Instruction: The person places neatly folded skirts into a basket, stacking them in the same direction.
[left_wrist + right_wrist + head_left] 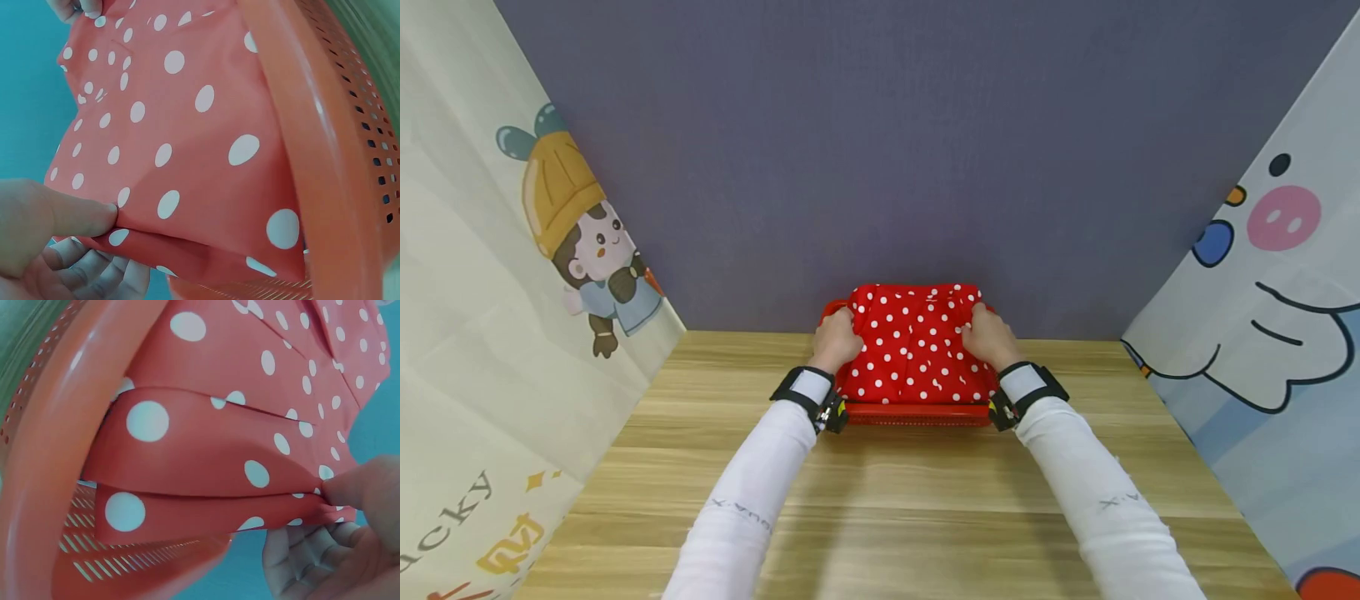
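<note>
A red cloth with white polka dots lies in a red plastic basket and rises above its far rim. My left hand pinches the cloth's left edge between thumb and fingers, as the left wrist view shows with the thumb on top. At the opposite edge, my right hand pinches the cloth too; its thumb presses on a fold in the right wrist view. Slotted basket floor shows beneath the cloth's side. Whatever lies under the cloth is hidden.
The basket stands on a wood-grain table, close to a grey-blue panel behind it. Printed curtains hang on both sides, a cartoon figure on the left and a pig snout on the right.
</note>
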The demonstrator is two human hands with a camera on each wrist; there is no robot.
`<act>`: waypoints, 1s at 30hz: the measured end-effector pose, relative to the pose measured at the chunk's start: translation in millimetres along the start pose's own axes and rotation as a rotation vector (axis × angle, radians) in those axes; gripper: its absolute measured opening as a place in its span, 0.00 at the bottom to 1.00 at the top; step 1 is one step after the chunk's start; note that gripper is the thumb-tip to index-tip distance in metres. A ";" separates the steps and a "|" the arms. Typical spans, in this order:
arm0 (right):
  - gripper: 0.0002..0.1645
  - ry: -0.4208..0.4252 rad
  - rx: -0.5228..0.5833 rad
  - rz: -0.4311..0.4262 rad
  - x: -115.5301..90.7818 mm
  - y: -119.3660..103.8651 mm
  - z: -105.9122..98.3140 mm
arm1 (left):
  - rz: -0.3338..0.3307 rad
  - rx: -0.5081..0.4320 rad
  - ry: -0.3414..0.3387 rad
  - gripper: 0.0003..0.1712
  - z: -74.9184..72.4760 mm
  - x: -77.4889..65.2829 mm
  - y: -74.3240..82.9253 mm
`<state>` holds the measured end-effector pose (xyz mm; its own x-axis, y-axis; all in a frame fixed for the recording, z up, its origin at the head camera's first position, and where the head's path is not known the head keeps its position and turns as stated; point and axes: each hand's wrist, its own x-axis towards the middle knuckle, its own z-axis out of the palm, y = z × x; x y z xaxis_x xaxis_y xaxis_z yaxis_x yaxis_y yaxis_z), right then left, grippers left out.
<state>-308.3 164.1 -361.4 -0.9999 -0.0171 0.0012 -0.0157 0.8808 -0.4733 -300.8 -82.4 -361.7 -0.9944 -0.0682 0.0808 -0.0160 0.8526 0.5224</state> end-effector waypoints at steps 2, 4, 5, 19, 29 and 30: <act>0.28 -0.011 -0.009 0.004 2.1 1.2 3.1 | -0.002 0.009 -0.004 0.19 3.0 1.5 -1.4; 0.28 -0.019 -0.021 0.004 4.1 2.9 6.5 | -0.007 0.014 -0.014 0.20 5.6 2.6 -2.6; 0.28 -0.019 -0.030 0.001 5.0 3.6 8.0 | -0.008 0.015 -0.019 0.21 7.0 3.2 -3.1; 0.31 -0.056 -0.074 0.061 5.8 5.5 17.3 | -0.041 0.024 -0.081 0.18 21.8 9.2 -5.1; 0.35 -0.107 -0.081 0.120 7.3 4.4 27.2 | -0.074 0.062 -0.108 0.16 28.4 9.0 -6.9; 0.36 -0.113 -0.078 0.121 7.6 4.2 27.9 | -0.077 0.065 -0.111 0.17 28.3 8.9 -6.9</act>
<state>-315.8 154.5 -388.0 -0.9874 0.0416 -0.1525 0.0993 0.9137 -0.3941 -312.5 -74.2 -388.6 -0.9954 -0.0800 -0.0537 -0.0958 0.8792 0.4667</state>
